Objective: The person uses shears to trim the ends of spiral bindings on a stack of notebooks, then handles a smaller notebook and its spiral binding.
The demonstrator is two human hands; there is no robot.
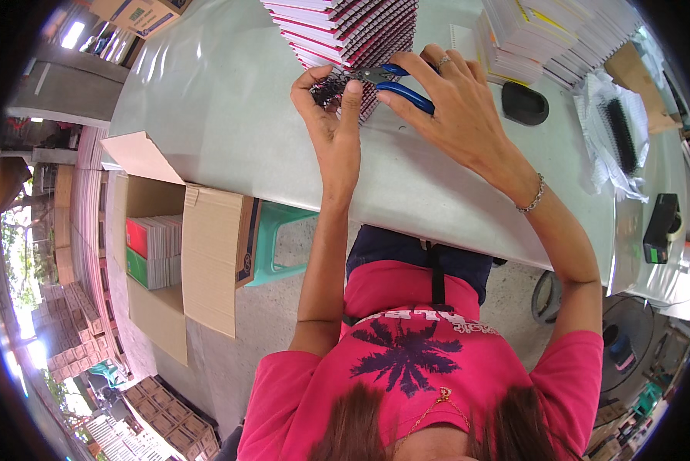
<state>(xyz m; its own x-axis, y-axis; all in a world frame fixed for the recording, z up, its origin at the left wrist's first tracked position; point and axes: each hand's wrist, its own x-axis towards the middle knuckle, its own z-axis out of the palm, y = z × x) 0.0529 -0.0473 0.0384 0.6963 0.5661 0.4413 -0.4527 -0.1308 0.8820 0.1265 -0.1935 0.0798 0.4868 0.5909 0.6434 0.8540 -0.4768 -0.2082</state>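
Observation:
A tall stack of spiral-bound notebooks with red-edged covers stands on the table in front of me. At its near corner my left hand is closed, thumb and fingers around a small tangle of black binding wire. Whether that wire is still joined to a notebook is hidden. My right hand grips blue-handled cutting pliers. Their metal jaws point left and meet the wire beside my left thumb; the tips are partly covered. Small dark bits lie on the table below the stack.
Stacks of notebooks stand at the far right. Near them lie a black oval tray, black coils on white wrap and a tape dispenser. At left, an open carton holds red and green books beside a green stool.

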